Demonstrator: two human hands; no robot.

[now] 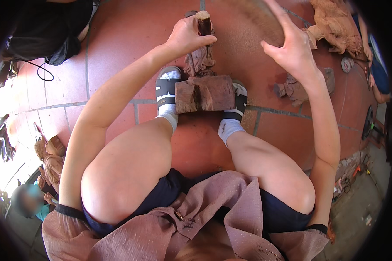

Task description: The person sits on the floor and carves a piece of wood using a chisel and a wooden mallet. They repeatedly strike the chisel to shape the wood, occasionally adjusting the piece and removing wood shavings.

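My left hand (188,37) is wrapped round the dark wooden handle of a chisel (204,25), its pale worn end on top. The handle stands above a reddish-brown carved wooden piece (199,63), and the blade is hidden. Just behind my feet's toes, between the sandals, a rough wooden block (204,94) lies against that carving. To the right, my right hand (295,52) is raised, thumb apart from the fingers, around a brown wooden mallet (255,21) smeared by motion. Its outline is hard to make out.
Sandals with white socks (168,91) flank the block. Another carving (292,89) lies on the tiles (122,52) at right, with a larger pale one (335,26) beyond. Another person in dark clothes (48,30) is at far left. More carvings (52,161) and a person (28,200) are at lower left.
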